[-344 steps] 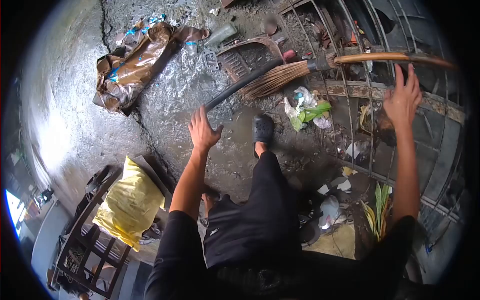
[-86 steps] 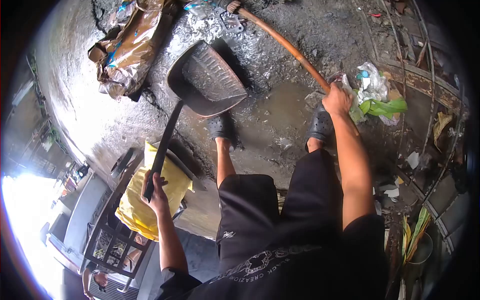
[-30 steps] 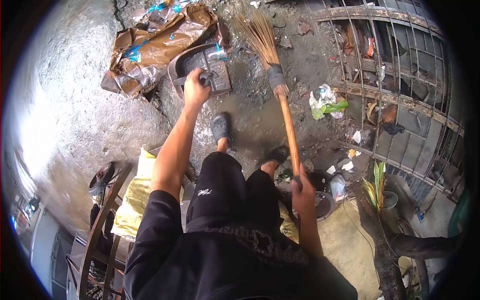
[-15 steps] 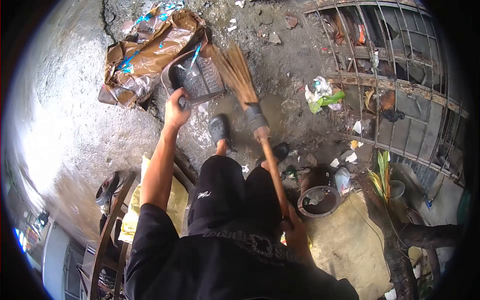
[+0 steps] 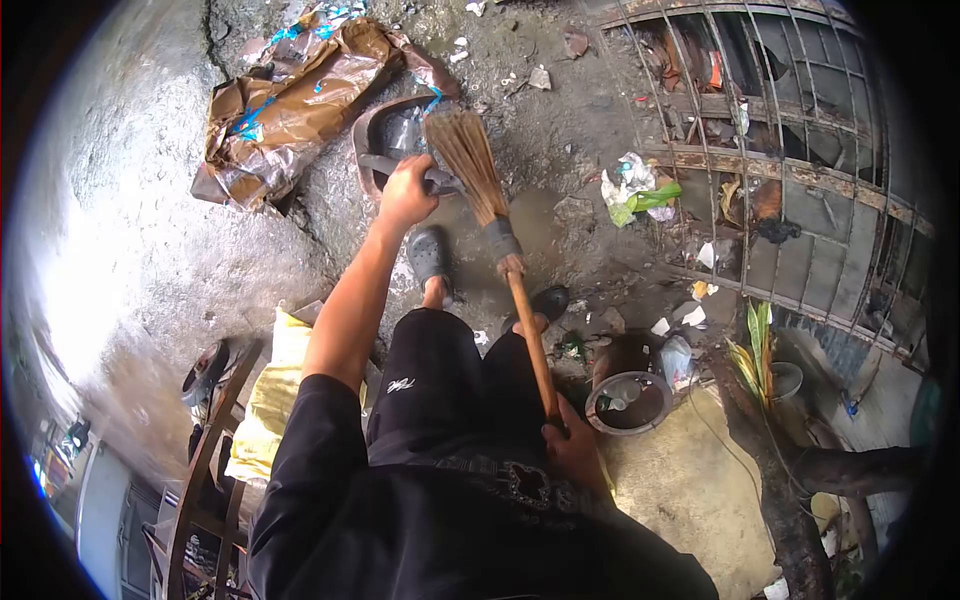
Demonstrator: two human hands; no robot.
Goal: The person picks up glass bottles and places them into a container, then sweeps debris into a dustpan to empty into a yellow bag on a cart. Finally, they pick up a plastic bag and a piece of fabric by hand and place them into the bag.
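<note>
My left hand (image 5: 408,192) is closed on the handle of a dustpan (image 5: 366,140), whose pan rests on the wet ground beside a crumpled brown plastic sheet (image 5: 310,95). In my right hand (image 5: 572,440), near my hip, is the wooden stick of a broom (image 5: 532,335). Its bristles (image 5: 467,150) point away from me and lie against the dustpan's right side. Part of the pan is hidden behind the bristles and my left hand.
Rusty metal bars (image 5: 790,170) stand at the right. White and green litter (image 5: 640,192) lies before them. A round basin (image 5: 628,402) sits right of my legs, near a tree trunk (image 5: 790,500). A yellow sack (image 5: 270,410) and a wooden frame (image 5: 205,470) are at the left.
My left hand and the dustpan have moved right and turned. The broom's bristles have shifted slightly and are now sharper, close against the pan.
</note>
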